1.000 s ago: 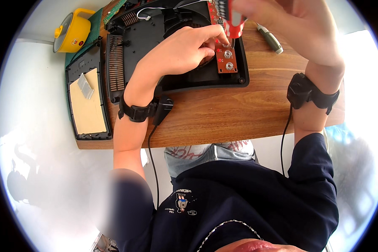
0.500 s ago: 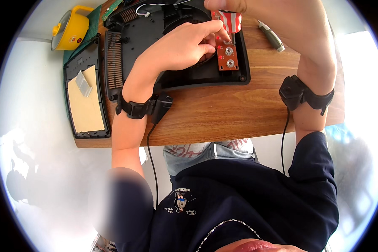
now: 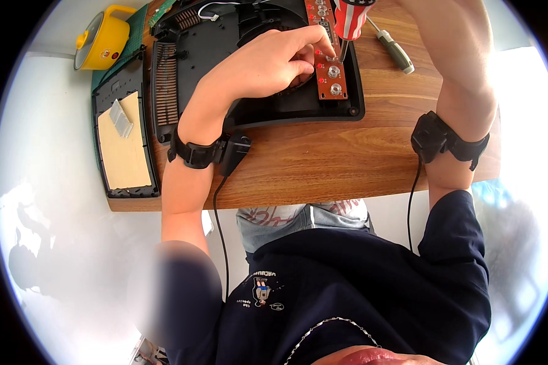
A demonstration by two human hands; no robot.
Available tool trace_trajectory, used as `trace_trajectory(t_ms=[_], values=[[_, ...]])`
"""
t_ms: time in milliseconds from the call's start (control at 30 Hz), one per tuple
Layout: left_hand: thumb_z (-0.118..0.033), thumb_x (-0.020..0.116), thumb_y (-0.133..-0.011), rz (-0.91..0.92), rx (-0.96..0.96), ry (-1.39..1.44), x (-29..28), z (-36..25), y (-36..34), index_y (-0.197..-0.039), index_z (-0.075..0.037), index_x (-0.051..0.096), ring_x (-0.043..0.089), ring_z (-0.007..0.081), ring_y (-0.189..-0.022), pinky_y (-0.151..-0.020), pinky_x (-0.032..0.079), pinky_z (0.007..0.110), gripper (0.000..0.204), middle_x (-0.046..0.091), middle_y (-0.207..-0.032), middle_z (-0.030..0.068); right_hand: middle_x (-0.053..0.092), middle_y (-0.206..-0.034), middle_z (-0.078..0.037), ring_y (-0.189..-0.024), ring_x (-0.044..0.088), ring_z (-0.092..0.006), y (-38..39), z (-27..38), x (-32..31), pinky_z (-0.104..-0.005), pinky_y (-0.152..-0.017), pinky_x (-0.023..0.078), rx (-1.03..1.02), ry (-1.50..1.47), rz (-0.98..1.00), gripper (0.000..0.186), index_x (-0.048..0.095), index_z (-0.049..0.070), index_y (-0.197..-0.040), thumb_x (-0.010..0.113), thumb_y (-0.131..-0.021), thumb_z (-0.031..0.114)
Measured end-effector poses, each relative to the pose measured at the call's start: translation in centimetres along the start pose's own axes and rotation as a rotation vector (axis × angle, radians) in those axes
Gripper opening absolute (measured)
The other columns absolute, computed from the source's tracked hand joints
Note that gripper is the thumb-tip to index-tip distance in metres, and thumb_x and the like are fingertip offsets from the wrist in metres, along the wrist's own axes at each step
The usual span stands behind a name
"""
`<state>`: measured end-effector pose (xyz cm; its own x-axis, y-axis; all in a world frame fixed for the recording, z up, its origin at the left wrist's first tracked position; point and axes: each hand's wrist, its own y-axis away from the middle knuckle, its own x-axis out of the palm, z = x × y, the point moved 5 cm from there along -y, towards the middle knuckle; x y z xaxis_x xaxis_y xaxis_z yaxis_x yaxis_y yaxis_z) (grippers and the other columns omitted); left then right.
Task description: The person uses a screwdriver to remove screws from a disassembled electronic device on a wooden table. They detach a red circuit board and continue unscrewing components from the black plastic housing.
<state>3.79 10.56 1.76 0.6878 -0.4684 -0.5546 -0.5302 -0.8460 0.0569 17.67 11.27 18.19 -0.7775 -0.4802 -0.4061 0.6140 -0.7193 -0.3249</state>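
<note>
1. Clearly, in the head view, my only feed, the long, narrow red-brown circuit board (image 3: pixel 331 81) lies along the right side of the broad black plastic casing (image 3: pixel 216 53) on the brown wooden bench (image 3: pixel 298 164).
2. Its long axis runs away from the wearer, the far end slanting slightly left and passing out at the top edge.
3. The left hand (image 3: pixel 265 66) arches over the casing, half curled, forefinger down at the board, thumb apart; I take that as steadying. I cannot tell whether its hidden fingers pinch anything.
4. The screwdriver with a red-and-white striped handle (image 3: pixel 351 21) stands steeply, shaft pointing down at the board's right edge, presumably so the tip bears squarely.
5. The right hand (image 3: pixel 442 27) is cut off at the top; its fingers are out of sight, so I cannot tell their grip.
6. The slim screwdriver with a grey-green handle (image 3: pixel 396 53) lies right of the casing, shaft pointing away and left, probably parked within reach.
</note>
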Motion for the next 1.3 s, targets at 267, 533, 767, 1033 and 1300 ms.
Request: trace_trajectory(t_ms=[267, 533, 767, 1033, 1300], values=[[0.007, 0.055, -0.093, -0.012, -0.013, -0.002, 0.0, 0.5, 0.0, -0.123, -0.008, 0.059, 0.06, 0.0161, -0.071, -0.068, 0.05, 0.031, 0.034, 0.069, -0.085, 0.0071, 0.071, -0.103, -0.007, -0.092, 0.065, -0.0137, -1.0, 2.6, 1.6, -0.026, -0.086, 0.055, 0.194, 0.242, -0.173, 0.022, 0.07, -0.001, -0.117, 0.067, -0.098, 0.01], [0.007, 0.055, -0.094, -0.013, 0.001, 0.01, 0.1, 0.1, -0.3, -0.123, -0.008, 0.059, 0.06, 0.0155, -0.07, -0.068, 0.05, 0.031, 0.033, 0.069, -0.086, 0.006, 0.071, -0.104, -0.01, -0.079, 0.061, -0.0105, 0.6, -0.7, 0.1, -0.0257, -0.074, 0.049, -0.378, 0.448, -0.012, 0.025, 0.07, -0.001, -0.119, 0.056, -0.099, 0.0], [0.007, 0.055, -0.094, -0.007, -0.003, 0.007, 0.1, 0.3, -0.2, -0.123, -0.009, 0.059, 0.06, 0.0155, -0.071, -0.068, 0.05, 0.031, 0.034, 0.069, -0.087, 0.0058, 0.071, -0.105, -0.008, -0.08, 0.061, -0.0107, 0.5, -0.6, 0.7, -0.0264, -0.073, 0.05, -0.109, 0.246, -0.204, 0.017, 0.074, 0.002, -0.111, 0.071, -0.095, 0.007], [0.007, 0.055, -0.094, -0.008, -0.008, 0.008, 0.0, 0.2, -0.1, -0.122, -0.009, 0.058, 0.06, 0.0155, -0.072, -0.069, 0.051, 0.031, 0.033, 0.07, -0.088, 0.006, 0.067, -0.102, -0.007, -0.084, 0.061, -0.0121, 0.0, -0.5, -0.7, -0.0269, -0.077, 0.052, -0.39, 0.422, -0.001, 0.025, 0.069, 0.0, -0.12, 0.061, -0.096, 0.002], [0.008, 0.054, -0.095, -0.013, -0.02, 0.013, 0.1, 0.3, -0.1, -0.123, -0.009, 0.058, 0.06, 0.0152, -0.073, -0.07, 0.051, 0.031, 0.033, 0.069, -0.088, 0.006, 0.069, -0.099, -0.007, -0.084, 0.062, -0.0099, 1.3, 1.0, 1.0, -0.0237, -0.075, 0.05, -0.177, 0.476, -0.109, 0.029, 0.069, -0.001, -0.12, 0.058, -0.094, -0.003]])
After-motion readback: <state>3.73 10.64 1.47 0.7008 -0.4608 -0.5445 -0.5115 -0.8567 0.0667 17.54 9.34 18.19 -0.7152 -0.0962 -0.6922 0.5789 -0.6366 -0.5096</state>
